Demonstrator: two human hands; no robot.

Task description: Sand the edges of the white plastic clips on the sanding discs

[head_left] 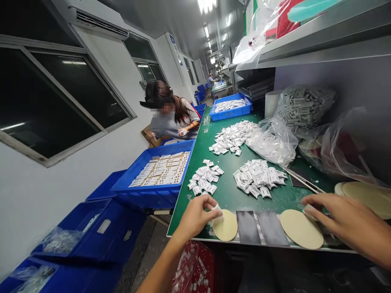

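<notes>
My left hand [200, 213] pinches a small white plastic part [216, 208] at the edge of a round cream-coloured disc [225, 225]. Over the right-hand cream disc [302, 229], my right hand [332, 207] has its thumb and fingers closed on a white piece [309, 209], mostly covered by the fingers. Two dark grey rectangular pads [271, 228] lie between the discs along the table's front edge. Beyond my left hand sits a small pile of white plastic parts [206, 178]. A larger pile of similar parts [259, 178] lies beyond the pads.
Farther back on the green table [227, 171] are another heap [233, 136], clear plastic bags [275, 140] and a blue tray [230, 108]. A blue crate [159, 195] of parts adjoins the left edge. Past it, a co-worker [171, 112] handles parts. A shelf [317, 36] overhangs the right.
</notes>
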